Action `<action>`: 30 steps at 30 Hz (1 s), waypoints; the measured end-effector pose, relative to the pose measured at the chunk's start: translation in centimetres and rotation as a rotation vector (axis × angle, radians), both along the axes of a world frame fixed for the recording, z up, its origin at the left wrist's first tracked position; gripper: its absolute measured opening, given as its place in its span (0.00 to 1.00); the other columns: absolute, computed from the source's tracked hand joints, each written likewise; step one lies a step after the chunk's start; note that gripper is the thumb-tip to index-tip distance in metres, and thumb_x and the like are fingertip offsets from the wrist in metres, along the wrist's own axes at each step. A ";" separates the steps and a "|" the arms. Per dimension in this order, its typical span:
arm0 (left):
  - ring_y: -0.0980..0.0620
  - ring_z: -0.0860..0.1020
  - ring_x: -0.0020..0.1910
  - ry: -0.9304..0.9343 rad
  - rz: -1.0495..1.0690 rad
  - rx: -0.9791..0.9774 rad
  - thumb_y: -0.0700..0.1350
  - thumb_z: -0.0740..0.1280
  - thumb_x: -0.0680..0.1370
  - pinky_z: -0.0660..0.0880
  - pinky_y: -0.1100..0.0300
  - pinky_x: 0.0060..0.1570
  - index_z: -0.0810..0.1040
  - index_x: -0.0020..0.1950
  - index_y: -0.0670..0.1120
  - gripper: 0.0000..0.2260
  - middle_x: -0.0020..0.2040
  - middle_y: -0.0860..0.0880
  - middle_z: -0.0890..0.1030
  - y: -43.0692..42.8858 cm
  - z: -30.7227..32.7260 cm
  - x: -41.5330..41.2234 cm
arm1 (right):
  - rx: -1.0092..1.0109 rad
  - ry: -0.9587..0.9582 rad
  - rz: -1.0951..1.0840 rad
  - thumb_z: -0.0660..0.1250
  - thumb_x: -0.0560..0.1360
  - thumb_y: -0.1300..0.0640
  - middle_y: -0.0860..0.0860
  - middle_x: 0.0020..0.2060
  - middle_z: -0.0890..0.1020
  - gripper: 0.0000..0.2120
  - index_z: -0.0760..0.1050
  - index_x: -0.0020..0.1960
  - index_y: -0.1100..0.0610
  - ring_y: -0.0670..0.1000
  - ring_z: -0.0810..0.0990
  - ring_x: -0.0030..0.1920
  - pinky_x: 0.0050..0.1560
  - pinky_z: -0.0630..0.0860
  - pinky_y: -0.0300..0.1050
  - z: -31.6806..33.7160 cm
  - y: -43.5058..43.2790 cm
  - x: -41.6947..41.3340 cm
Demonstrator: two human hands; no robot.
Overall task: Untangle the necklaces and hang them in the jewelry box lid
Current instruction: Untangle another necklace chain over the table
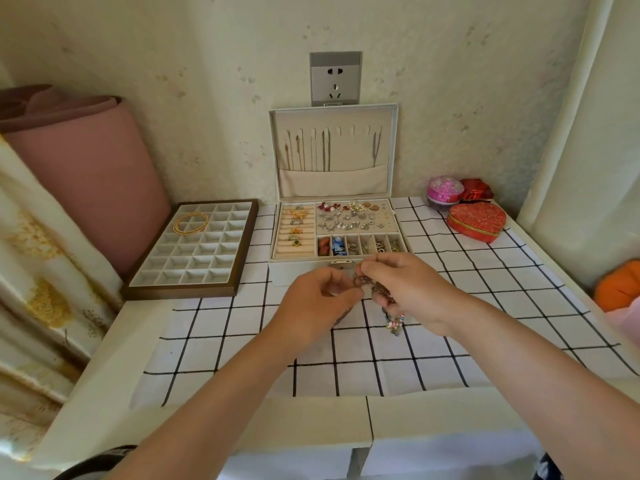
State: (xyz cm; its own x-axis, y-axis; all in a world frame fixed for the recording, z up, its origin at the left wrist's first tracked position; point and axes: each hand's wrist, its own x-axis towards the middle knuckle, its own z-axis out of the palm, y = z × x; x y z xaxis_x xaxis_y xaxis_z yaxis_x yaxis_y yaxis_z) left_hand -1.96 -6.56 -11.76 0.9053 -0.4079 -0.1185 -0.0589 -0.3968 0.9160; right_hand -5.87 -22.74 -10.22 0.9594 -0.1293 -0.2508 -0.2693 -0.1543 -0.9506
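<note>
The untangling step is in hand. Both hands work a knot of necklaces [371,286] held just above the table [114,348], right in front of the open jewelry box [341,233]. The left hand [317,301] has its grip pinched on a strand at the near side of the knot. The right hand [408,289] has its grip closed on the bulk of the chains, thumb and forefinger nipping a strand at the top, and a beaded end [394,322] dangles below it. A few chains [325,150] already hang in the upright lid [332,183], and several of its hooks look free, so the task seems partly done.

The next move likely calls for teasing one strand loose with gentle, small pulls, since a hard tug would tighten the knot. The freed chain would then go up to an empty hook.

No brand, label or writing can be read anywhere.
</note>
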 end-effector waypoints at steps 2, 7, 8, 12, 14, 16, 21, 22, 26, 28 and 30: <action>0.61 0.77 0.34 0.005 -0.010 -0.011 0.45 0.72 0.77 0.74 0.71 0.35 0.83 0.49 0.49 0.02 0.44 0.47 0.84 0.0 -0.3 0.2 | -0.004 -0.004 -0.002 0.62 0.82 0.52 0.54 0.39 0.76 0.12 0.78 0.49 0.60 0.48 0.69 0.30 0.27 0.60 0.39 -0.1 -0.1 0.2; 0.63 0.75 0.36 -0.026 -0.095 -0.004 0.48 0.73 0.76 0.70 0.74 0.34 0.78 0.56 0.55 0.10 0.46 0.51 0.81 0.1 -0.3 0.6 | 0.068 -0.014 0.047 0.64 0.82 0.52 0.51 0.39 0.77 0.14 0.78 0.49 0.63 0.49 0.70 0.31 0.24 0.61 0.36 -0.2 -0.5 0.3; 0.62 0.74 0.38 -0.079 -0.115 0.035 0.49 0.73 0.76 0.70 0.74 0.35 0.79 0.55 0.56 0.09 0.47 0.53 0.79 0.1 -0.4 0.6 | 0.059 -0.023 0.050 0.64 0.82 0.52 0.51 0.37 0.77 0.13 0.78 0.47 0.62 0.49 0.71 0.31 0.24 0.62 0.36 -0.2 -0.5 0.3; 0.62 0.76 0.36 -0.029 -0.116 -0.017 0.44 0.71 0.77 0.72 0.71 0.38 0.81 0.46 0.50 0.01 0.42 0.53 0.81 0.0 -0.8 0.6 | 0.046 -0.073 0.030 0.62 0.83 0.54 0.52 0.30 0.79 0.12 0.77 0.45 0.58 0.49 0.70 0.25 0.23 0.63 0.37 0.1 -0.8 0.4; 0.58 0.79 0.40 0.086 -0.093 -0.093 0.41 0.68 0.79 0.75 0.66 0.44 0.79 0.46 0.47 0.03 0.42 0.50 0.82 -0.1 -0.7 0.6 | 0.047 -0.080 0.031 0.61 0.83 0.55 0.51 0.27 0.76 0.10 0.76 0.46 0.59 0.50 0.69 0.24 0.23 0.61 0.37 0.0 -0.9 0.5; 0.50 0.82 0.43 0.246 -0.075 -0.233 0.37 0.63 0.80 0.78 0.59 0.52 0.76 0.47 0.44 0.05 0.42 0.46 0.84 -0.3 -0.4 0.7 | 0.010 -0.067 0.036 0.61 0.83 0.55 0.50 0.27 0.72 0.10 0.76 0.48 0.58 0.48 0.66 0.23 0.23 0.60 0.38 -0.2 -1.0 0.6; 0.51 0.74 0.26 0.355 -0.042 -0.304 0.37 0.58 0.82 0.83 0.51 0.44 0.72 0.46 0.42 0.07 0.33 0.46 0.77 -0.5 -0.2 0.8 | -0.281 -0.107 0.017 0.69 0.79 0.58 0.47 0.33 0.74 0.02 0.78 0.47 0.54 0.44 0.69 0.27 0.28 0.69 0.38 -1.0 -1.2 1.0; 0.52 0.70 0.25 0.323 -0.060 -0.248 0.38 0.57 0.82 0.82 0.54 0.37 0.71 0.47 0.43 0.06 0.33 0.46 0.75 -0.5 -0.2 0.7 | -0.383 -0.127 0.029 0.71 0.77 0.60 0.48 0.36 0.75 0.05 0.77 0.46 0.51 0.44 0.71 0.31 0.32 0.71 0.38 -1.2 -1.3 1.1; 0.55 0.67 0.24 0.186 -0.130 -0.018 0.43 0.59 0.83 0.69 0.61 0.25 0.72 0.48 0.47 0.05 0.30 0.51 0.75 0.0 -0.4 0.9 | -0.467 -0.109 0.051 0.74 0.74 0.63 0.50 0.39 0.77 0.10 0.76 0.42 0.50 0.46 0.75 0.31 0.31 0.76 0.42 -1.5 -1.3 1.1; 0.58 0.69 0.25 0.060 -0.157 0.098 0.45 0.61 0.82 0.69 0.62 0.29 0.73 0.48 0.50 0.04 0.30 0.53 0.76 0.3 -0.5 1.3 | -0.493 -0.110 0.011 0.73 0.74 0.64 0.50 0.38 0.78 0.11 0.75 0.39 0.51 0.44 0.74 0.25 0.26 0.73 0.39 -1.6 -1.3 1.0; 0.58 0.70 0.28 -0.036 -0.184 0.172 0.47 0.63 0.81 0.70 0.61 0.33 0.74 0.48 0.52 0.04 0.32 0.53 0.75 0.5 -0.4 1.5 | -0.537 -0.137 -0.021 0.73 0.74 0.64 0.49 0.37 0.79 0.14 0.74 0.36 0.50 0.45 0.76 0.27 0.25 0.71 0.36 -1.7 -1.2 1.0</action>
State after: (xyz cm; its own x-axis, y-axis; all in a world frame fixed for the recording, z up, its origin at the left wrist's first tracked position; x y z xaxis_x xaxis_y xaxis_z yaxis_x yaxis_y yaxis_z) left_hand -0.48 -6.09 -12.11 0.8224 -0.5432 -0.1694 -0.1763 -0.5263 0.8318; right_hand -4.85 -23.92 -11.93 0.9745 -0.2239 -0.0177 -0.1571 -0.6231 -0.7662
